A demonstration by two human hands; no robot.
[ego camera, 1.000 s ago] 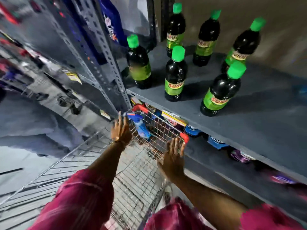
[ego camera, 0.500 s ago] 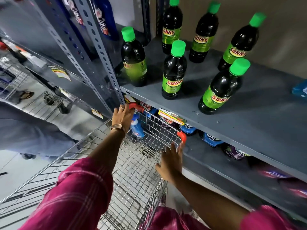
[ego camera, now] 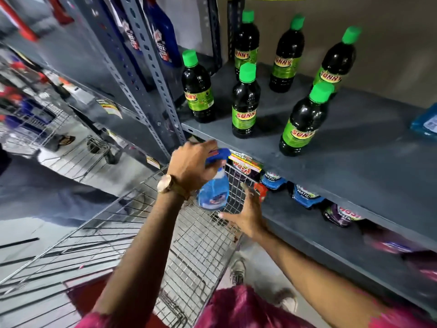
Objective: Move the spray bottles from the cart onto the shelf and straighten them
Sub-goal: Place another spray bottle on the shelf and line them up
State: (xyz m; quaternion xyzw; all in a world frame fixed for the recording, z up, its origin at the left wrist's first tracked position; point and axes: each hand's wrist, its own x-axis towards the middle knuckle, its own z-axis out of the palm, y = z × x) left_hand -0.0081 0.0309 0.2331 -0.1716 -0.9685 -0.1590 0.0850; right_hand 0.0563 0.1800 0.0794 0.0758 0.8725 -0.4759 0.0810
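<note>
My left hand [ego camera: 192, 168] grips a blue spray bottle [ego camera: 213, 194] by its neck and trigger head, holding it above the far end of the wire cart [ego camera: 146, 233], just below the front edge of the grey shelf [ego camera: 343, 166]. My right hand [ego camera: 248, 217] hovers with fingers spread just under and to the right of the bottle, near the cart's rim, touching nothing I can make out.
Several dark bottles with green caps [ego camera: 244, 100] stand loosely on the grey shelf, with bare shelf to their right. Pouches [ego camera: 305, 197] lie on the lower shelf. A perforated steel upright [ego camera: 151, 74] rises at left. Another cart [ego camera: 42, 129] stands down the aisle.
My left hand has lifted the blue spray bottle out of the cart toward the shelf edge. My right hand has shifted up beneath the bottle.
</note>
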